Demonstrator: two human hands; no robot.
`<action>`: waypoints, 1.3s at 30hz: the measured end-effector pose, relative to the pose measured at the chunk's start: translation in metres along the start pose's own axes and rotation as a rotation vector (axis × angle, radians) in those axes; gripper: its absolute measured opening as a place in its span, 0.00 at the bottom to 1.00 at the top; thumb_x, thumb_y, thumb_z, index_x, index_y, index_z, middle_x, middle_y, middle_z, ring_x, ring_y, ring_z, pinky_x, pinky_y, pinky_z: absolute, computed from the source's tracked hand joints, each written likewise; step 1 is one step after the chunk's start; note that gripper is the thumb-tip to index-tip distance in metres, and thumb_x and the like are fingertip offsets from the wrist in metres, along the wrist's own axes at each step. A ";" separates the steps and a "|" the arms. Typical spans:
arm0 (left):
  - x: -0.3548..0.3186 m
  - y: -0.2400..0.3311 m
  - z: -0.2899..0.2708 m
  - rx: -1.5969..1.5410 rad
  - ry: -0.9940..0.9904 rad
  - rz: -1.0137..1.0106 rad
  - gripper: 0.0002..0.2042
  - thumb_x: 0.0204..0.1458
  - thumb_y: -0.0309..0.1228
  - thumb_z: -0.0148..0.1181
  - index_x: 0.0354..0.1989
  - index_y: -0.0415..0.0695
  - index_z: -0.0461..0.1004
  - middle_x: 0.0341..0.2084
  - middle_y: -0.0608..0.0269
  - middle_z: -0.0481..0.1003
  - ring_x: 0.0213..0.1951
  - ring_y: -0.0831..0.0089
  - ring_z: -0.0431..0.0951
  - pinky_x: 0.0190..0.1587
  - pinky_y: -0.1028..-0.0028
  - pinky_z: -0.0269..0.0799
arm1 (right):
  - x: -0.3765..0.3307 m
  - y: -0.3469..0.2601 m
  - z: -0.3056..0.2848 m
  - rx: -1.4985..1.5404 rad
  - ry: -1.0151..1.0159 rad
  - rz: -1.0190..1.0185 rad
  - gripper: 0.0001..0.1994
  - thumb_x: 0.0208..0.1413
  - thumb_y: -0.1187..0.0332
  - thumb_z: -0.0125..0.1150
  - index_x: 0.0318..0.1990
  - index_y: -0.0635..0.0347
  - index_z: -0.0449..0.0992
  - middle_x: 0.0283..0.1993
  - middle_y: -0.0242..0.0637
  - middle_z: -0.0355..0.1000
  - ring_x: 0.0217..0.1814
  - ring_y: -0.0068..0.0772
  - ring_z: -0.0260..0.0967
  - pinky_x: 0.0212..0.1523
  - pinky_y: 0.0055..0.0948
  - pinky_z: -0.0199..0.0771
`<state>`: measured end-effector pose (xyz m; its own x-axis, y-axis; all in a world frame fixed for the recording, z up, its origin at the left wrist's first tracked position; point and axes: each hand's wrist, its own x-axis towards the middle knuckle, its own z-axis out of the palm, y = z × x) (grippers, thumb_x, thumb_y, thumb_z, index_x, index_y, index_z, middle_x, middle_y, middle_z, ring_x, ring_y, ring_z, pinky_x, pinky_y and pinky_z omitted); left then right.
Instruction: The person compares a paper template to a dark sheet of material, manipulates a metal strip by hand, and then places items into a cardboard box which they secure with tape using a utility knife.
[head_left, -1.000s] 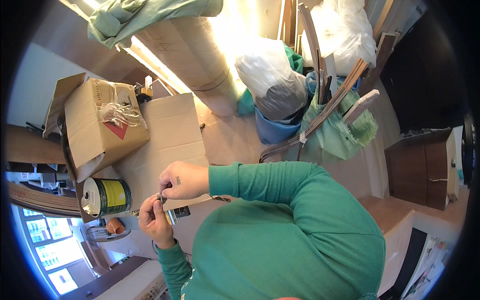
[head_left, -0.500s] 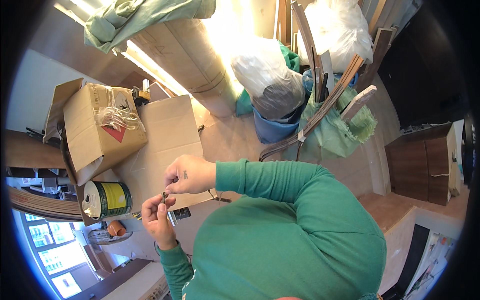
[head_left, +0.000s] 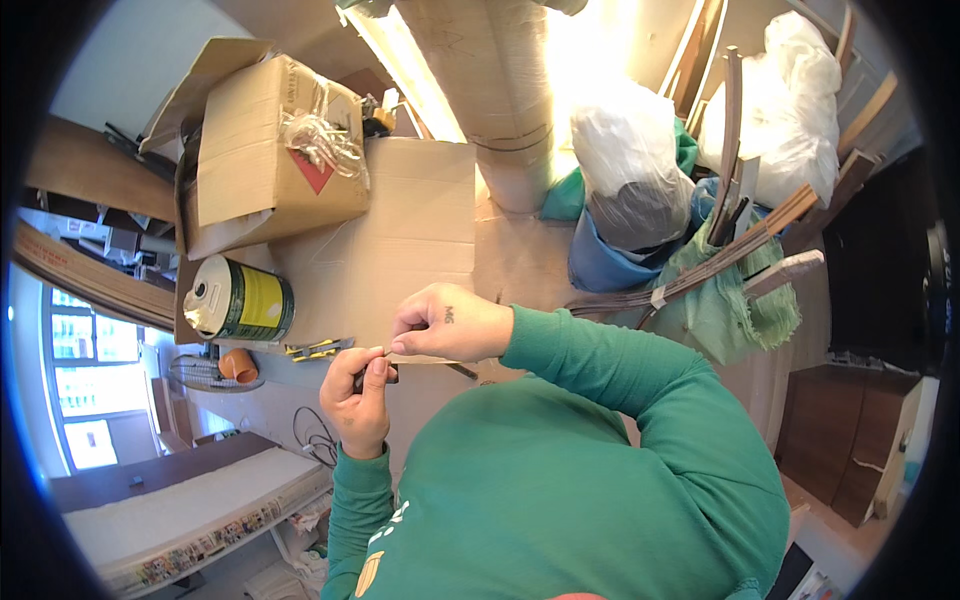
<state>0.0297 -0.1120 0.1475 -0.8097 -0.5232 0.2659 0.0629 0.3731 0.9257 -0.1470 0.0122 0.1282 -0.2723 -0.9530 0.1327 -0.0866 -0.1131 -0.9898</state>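
Note:
My left hand (head_left: 358, 405) is closed in a pinch, its thumb and forefinger around a small dark piece (head_left: 391, 375) that is too small to name. My right hand (head_left: 450, 322) comes in from the right, fingers curled, thumb and forefinger closed at the left fingertips; what they pinch is hidden. Both hands meet in front of my green sweatshirt. Just beyond them lies a flat cardboard sheet (head_left: 415, 220). To the left, a tin can with a yellow and dark green label (head_left: 262, 300) lies on its side.
An open cardboard box (head_left: 245, 170) with clear plastic on it stands behind the can. Yellow-handled tools (head_left: 318, 350) lie by the sheet's near edge. A large cardboard roll (head_left: 500, 110) leans behind. At right, a blue bin (head_left: 610, 250) and green sack (head_left: 700, 310) hold wooden strips.
The camera view has shifted, so the box, can and bins appear farther right. Both hands stay together; the left has turned and its fingers are curled more tightly around the dark piece.

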 end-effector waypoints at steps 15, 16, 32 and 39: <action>-0.014 0.021 -0.035 0.510 -0.201 0.086 0.04 0.54 0.22 0.61 0.37 0.38 0.76 0.29 0.54 0.76 0.32 0.59 0.78 0.36 0.66 0.73 | 0.015 -0.013 0.005 -0.152 -0.119 -0.005 0.08 0.57 0.67 0.63 0.34 0.64 0.81 0.28 0.44 0.76 0.29 0.38 0.72 0.34 0.35 0.73; -0.016 0.024 -0.042 0.505 -0.218 0.095 0.04 0.54 0.23 0.61 0.37 0.39 0.76 0.30 0.53 0.76 0.32 0.57 0.78 0.36 0.65 0.73 | 0.016 -0.024 0.007 -0.136 -0.151 0.044 0.07 0.57 0.68 0.63 0.34 0.64 0.81 0.28 0.43 0.75 0.28 0.35 0.71 0.33 0.33 0.72; -0.076 -0.001 -0.040 0.284 0.117 -0.075 0.06 0.56 0.30 0.58 0.37 0.41 0.74 0.30 0.55 0.76 0.32 0.54 0.77 0.35 0.60 0.72 | 0.021 -0.032 0.018 -0.177 -0.298 0.281 0.08 0.58 0.69 0.65 0.35 0.67 0.77 0.28 0.27 0.71 0.30 0.17 0.63 0.32 0.19 0.63; -0.098 -0.025 -0.046 0.099 0.546 -0.052 0.08 0.53 0.25 0.59 0.41 0.39 0.75 0.29 0.58 0.76 0.31 0.66 0.76 0.35 0.67 0.72 | 0.045 -0.023 0.047 -0.449 -0.530 0.068 0.08 0.57 0.73 0.63 0.42 0.65 0.77 0.34 0.28 0.71 0.32 0.17 0.64 0.32 0.18 0.64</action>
<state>0.1345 -0.1056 0.1112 -0.3882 -0.8542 0.3459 -0.0457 0.3928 0.9185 -0.1122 -0.0415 0.1550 0.2035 -0.9754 -0.0853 -0.5045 -0.0297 -0.8629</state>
